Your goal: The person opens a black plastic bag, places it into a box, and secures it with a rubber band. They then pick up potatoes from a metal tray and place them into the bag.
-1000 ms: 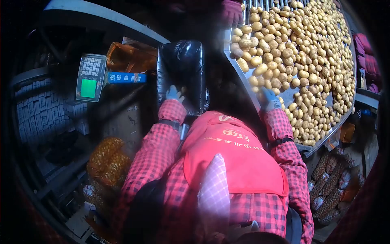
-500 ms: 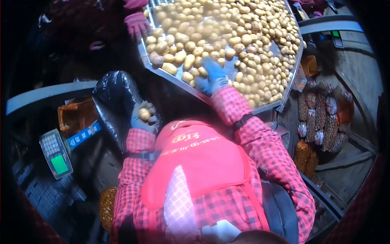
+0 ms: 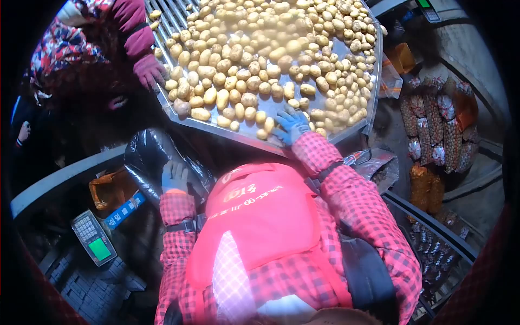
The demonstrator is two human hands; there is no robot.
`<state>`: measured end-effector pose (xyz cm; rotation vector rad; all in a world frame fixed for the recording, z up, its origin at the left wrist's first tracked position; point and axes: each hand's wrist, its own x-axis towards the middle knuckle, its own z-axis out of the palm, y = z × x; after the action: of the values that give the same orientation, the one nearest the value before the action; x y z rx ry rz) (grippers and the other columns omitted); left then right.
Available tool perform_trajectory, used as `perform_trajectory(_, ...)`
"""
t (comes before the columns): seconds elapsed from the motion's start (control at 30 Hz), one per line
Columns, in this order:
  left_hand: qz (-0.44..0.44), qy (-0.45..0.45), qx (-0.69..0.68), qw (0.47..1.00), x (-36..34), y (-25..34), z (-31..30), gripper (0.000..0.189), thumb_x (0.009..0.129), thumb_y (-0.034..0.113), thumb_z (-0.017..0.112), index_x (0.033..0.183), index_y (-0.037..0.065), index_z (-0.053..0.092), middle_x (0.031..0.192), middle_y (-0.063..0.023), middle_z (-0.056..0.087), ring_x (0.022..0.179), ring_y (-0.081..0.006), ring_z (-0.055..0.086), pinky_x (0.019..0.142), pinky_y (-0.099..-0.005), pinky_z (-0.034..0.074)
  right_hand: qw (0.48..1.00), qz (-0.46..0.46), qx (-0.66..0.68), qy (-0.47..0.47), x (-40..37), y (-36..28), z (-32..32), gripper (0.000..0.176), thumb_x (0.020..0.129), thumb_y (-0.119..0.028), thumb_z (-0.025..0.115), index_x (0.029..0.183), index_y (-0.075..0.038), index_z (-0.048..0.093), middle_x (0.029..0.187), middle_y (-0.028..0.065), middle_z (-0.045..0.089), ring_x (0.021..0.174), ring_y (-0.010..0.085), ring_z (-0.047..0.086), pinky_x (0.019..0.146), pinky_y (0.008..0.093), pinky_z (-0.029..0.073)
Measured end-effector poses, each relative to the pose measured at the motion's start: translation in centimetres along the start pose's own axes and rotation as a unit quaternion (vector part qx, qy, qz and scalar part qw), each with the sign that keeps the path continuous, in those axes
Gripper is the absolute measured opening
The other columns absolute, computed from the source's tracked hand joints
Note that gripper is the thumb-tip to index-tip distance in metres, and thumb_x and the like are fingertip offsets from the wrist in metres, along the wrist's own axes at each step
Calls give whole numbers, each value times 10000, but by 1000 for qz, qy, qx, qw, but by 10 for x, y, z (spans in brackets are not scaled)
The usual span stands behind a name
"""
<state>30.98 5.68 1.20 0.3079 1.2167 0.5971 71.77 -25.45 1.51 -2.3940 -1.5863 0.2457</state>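
Big metal worktop (image 3: pixel 219 131) stretches out beyond both hands, and it's loaded with a heap of yellow potatoes (image 3: pixel 260 54), packed edge to edge. Down and away to the right of the right hand, netted sacks (image 3: pixel 439 130) of potatoes stand in a row, well apart from the action. Under the left hand there's the black plastic bag (image 3: pixel 145 157), glossy and crumpled, sitting just below the worktop's near rim. Up beyond the left hand, on the worktop's far-left edge, a co-worker's hand (image 3: pixel 149 70) in a maroon glove rests among the potatoes, well clear of the person's own two. Below the left hand, an orange bag (image 3: pixel 111 189) lies beside the black one, and lower again a weighing scale (image 3: pixel 95 245) shows its keypad and a green lit screen. Now the hands themselves, both in blue gloves: the right hand (image 3: pixel 292 125) is on the worktop's near edge, fingers spread wide and flat over the closest potatoes, touching them with nothing clasped that shows. The left hand (image 3: pixel 174 176) lies against the top of the black plastic bag, fingers pointing up along the plastic; whether it pinches the plastic can't be told from here.
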Motion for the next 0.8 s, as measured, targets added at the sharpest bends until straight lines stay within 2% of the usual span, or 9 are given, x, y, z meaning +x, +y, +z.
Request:
perform_trajectory(0.17,-16,-71,64,995,-31,-17,126,409,1045,307,572,1372,62,584,1403,-144,593,1305,-344,563,1043,-515,488,930,366,5,-43,-10,65,-99,394,930,-357,654,1206,-76,672,1173,190,696,1059,383,675,925,461,539)
perform_trajectory(0.23,-22,-173,125,977,-31,-47,178,429,1007,334,647,1338,65,602,1260,-124,649,1187,-320,622,1012,-485,506,934,349,-1,78,-43,108,-74,380,932,-340,649,1203,-74,654,1162,191,698,1055,407,673,897,503,535)
perform_trajectory(0.27,-76,-151,141,976,-39,-56,211,400,995,313,664,1309,70,615,1200,-101,655,1137,-292,637,992,-464,515,927,369,-26,-55,-28,116,-81,418,910,-339,676,1221,-63,630,1159,199,694,1041,424,670,892,518,537)
perform_trajectory(0.33,-111,-204,178,956,-67,-75,267,303,969,287,702,1186,85,637,1113,-46,665,1019,-208,656,901,-385,539,925,379,-16,-31,-7,118,-80,432,896,-324,693,1230,-60,620,1135,205,696,1040,426,669,890,525,534)
perform_trajectory(0.43,-196,-410,226,862,-33,-118,299,459,990,372,642,1318,56,585,1278,-92,639,1169,-254,619,914,-393,521,945,322,7,56,0,130,-77,453,856,-299,760,1204,-40,630,1100,232,705,1022,426,679,865,518,544)
perform_trajectory(0.5,-193,-307,264,894,-69,-136,325,512,981,410,655,1334,48,578,1287,-90,629,1207,-266,597,935,-419,517,899,408,158,-11,13,143,-78,485,886,-413,719,1237,-83,659,1196,203,713,1097,389,690,952,483,554)
perform_trajectory(0.63,-256,-257,255,896,-65,-176,326,590,992,492,647,1384,59,556,1386,-81,572,1250,-281,573,974,-477,541,816,321,480,18,-3,91,-103,450,860,-367,781,1196,-76,710,1149,187,735,1023,334,719,916,436,567)
perform_trajectory(0.77,-313,-278,215,882,-99,-156,354,627,989,543,639,1385,66,549,1378,-105,558,1260,-272,564,874,-448,622,873,258,407,-70,-20,93,-90,396,861,-292,771,1199,-107,679,1151,155,714,1049,334,694,900,456,562)
perform_trajectory(0.8,-295,-249,225,895,-88,-163,347,594,999,508,641,1388,68,551,1298,-115,597,1188,-264,611,856,-447,625,943,203,249,-83,-21,100,-91,454,864,-232,773,1273,-94,632,1234,172,662,1111,336,664,928,429,553)
